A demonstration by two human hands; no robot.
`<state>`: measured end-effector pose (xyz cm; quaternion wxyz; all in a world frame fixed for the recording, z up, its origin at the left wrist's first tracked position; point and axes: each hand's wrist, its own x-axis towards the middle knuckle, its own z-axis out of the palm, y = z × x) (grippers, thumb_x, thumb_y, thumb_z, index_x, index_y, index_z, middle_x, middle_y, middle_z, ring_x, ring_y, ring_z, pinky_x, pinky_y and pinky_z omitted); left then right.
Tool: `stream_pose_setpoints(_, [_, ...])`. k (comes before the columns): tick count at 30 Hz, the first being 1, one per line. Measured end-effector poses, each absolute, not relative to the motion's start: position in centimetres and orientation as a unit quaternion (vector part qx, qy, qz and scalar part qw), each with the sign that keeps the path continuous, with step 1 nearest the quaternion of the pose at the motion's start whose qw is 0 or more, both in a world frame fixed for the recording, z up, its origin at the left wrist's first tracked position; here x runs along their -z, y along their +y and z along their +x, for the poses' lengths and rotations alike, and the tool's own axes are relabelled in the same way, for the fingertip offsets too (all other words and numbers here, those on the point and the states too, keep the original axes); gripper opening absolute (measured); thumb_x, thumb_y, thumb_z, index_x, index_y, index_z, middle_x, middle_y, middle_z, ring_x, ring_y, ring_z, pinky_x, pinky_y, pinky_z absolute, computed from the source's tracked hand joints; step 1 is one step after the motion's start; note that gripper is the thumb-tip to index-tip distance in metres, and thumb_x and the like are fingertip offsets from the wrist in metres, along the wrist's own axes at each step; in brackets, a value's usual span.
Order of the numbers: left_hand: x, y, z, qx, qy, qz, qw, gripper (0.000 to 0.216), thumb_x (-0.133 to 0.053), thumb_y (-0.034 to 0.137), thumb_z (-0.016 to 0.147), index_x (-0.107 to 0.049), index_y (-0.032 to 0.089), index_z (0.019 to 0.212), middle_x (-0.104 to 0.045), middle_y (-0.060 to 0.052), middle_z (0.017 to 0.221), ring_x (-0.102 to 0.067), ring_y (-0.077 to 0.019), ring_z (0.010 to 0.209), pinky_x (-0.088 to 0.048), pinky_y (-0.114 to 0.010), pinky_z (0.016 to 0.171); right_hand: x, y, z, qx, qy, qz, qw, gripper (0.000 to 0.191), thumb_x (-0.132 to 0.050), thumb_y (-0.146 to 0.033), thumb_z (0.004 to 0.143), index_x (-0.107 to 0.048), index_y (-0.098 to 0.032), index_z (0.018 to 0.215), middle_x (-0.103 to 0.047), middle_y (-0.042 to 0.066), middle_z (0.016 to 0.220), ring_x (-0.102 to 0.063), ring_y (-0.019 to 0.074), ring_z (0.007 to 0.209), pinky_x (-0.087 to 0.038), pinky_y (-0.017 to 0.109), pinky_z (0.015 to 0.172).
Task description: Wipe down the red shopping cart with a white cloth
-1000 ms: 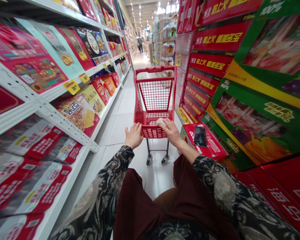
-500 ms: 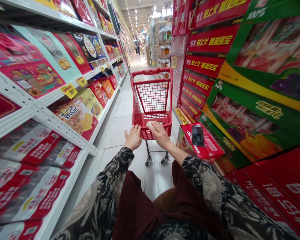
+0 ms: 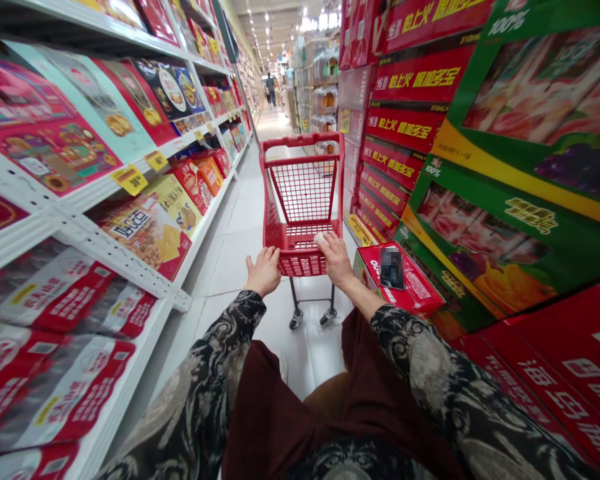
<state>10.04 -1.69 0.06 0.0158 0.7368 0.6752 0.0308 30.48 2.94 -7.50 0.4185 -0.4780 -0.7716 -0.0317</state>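
Note:
A red plastic shopping cart [image 3: 303,261] with a mesh back panel stands on the floor right in front of me. My left hand [image 3: 263,272] is closed over the near left corner of its rim. At the near right corner, my right hand [image 3: 337,261] grips the rim with the fingers curled inward. Something small and white [image 3: 321,239] shows at the right fingertips; whether it is a finger covering or a held item, I cannot tell. The inside of the basket is partly hidden by the front wall and the right hand.
White shelves [image 3: 165,143] of boxed snacks run along the left. Stacked red drink cartons [image 3: 405,127] and green juice cartons [image 3: 480,220] line the right. A low red box [image 3: 420,280] with a dark, blurred item juts beside the cart. Far down the aisle walks a person [image 3: 271,89].
My right hand has slid rightward along the rim, from near its middle to the right corner. My left hand keeps its place on the cart. The view has shifted slightly.

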Motion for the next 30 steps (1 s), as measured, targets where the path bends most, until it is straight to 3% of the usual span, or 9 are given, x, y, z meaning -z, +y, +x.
stream_pose_setpoints(9, [-0.7,-1.3,10.1,-0.044,0.671,0.740,-0.007,0.050,-0.041,0.021,0.078,-0.044,0.021,0.128,-0.043,-0.012,0.138,-0.036,-0.0278,0.128,-0.019,-0.063,0.105,7.2,4.8,31.5,0.018,-0.791,-0.449,0.414,0.049,-0.037,-0.004,0.083,-0.052,-0.023,0.126,-0.048,0.006,0.135,-0.028,0.0203,0.135,-0.028,0.045,0.108])
stream_pose_setpoints(14, [-0.1,-1.5,9.6,-0.027,0.660,0.750,0.028,0.059,-0.038,0.018,0.078,-0.031,0.019,0.137,-0.029,-0.010,0.148,-0.021,-0.0265,0.137,-0.018,-0.062,0.106,7.6,4.0,29.1,0.005,-0.766,-0.454,0.455,0.048,-0.036,-0.005,0.085,-0.050,-0.022,0.128,-0.046,0.006,0.137,-0.024,0.0203,0.137,-0.027,0.047,0.109])
stream_pose_setpoints(20, [0.0,-1.3,8.7,-0.011,0.666,0.743,0.070,0.065,-0.038,0.015,0.077,-0.024,0.018,0.140,-0.019,-0.008,0.152,-0.012,-0.0251,0.140,-0.021,-0.062,0.106,8.0,2.5,23.6,-0.013,-0.846,-0.338,0.411,0.039,-0.039,-0.008,0.088,-0.056,-0.020,0.122,-0.048,0.008,0.135,-0.028,0.0173,0.135,-0.028,0.041,0.110])
stream_pose_setpoints(25, [-0.3,-1.2,7.6,-0.022,0.662,0.746,0.065,0.063,-0.037,0.012,0.076,-0.030,0.019,0.137,-0.027,-0.009,0.149,-0.016,-0.0246,0.139,-0.022,-0.062,0.105,9.0,3.1,27.1,-0.009,-0.860,-0.310,0.406,0.036,-0.038,-0.009,0.090,-0.059,-0.022,0.116,-0.051,0.006,0.133,-0.026,0.0142,0.136,-0.028,0.040,0.110])
stream_pose_setpoints(30, [-0.8,0.0,7.3,-0.022,0.648,0.760,0.050,0.059,-0.040,0.011,0.073,-0.039,0.018,0.131,-0.046,-0.014,0.134,-0.039,-0.0243,0.127,-0.028,-0.053,0.105,9.4,3.5,32.1,0.012,-0.810,-0.405,0.423,0.042,-0.036,-0.005,0.087,-0.057,-0.020,0.120,-0.048,0.007,0.136,-0.025,0.0154,0.136,-0.028,0.040,0.110])
